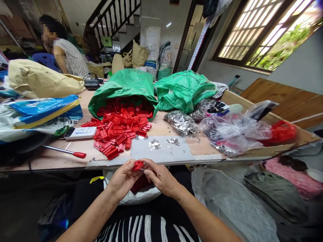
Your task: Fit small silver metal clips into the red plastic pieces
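Between both hands, just in front of the table edge, is a small red plastic part (138,165). My left hand (125,179) grips it between thumb and fingers. My right hand (158,177) is closed at its right side, pinching what looks like a small metal piece (142,169), mostly hidden by the fingers. Below the hands, an open white sack (141,199) on the lap shows something red inside. On the table ahead lies a heap of similar red parts (116,129), spilling from a green woven sack (123,82). Small metal pieces (154,144) lie in two piles on a grey sheet (141,153).
A second green sack (184,89) and a clear bag of metal pieces (181,123) stand behind. To the right is a wooden tray (280,150) with plastic bags. A red-tipped lever (79,155) juts out at left. Another person (72,55) sits at the far left.
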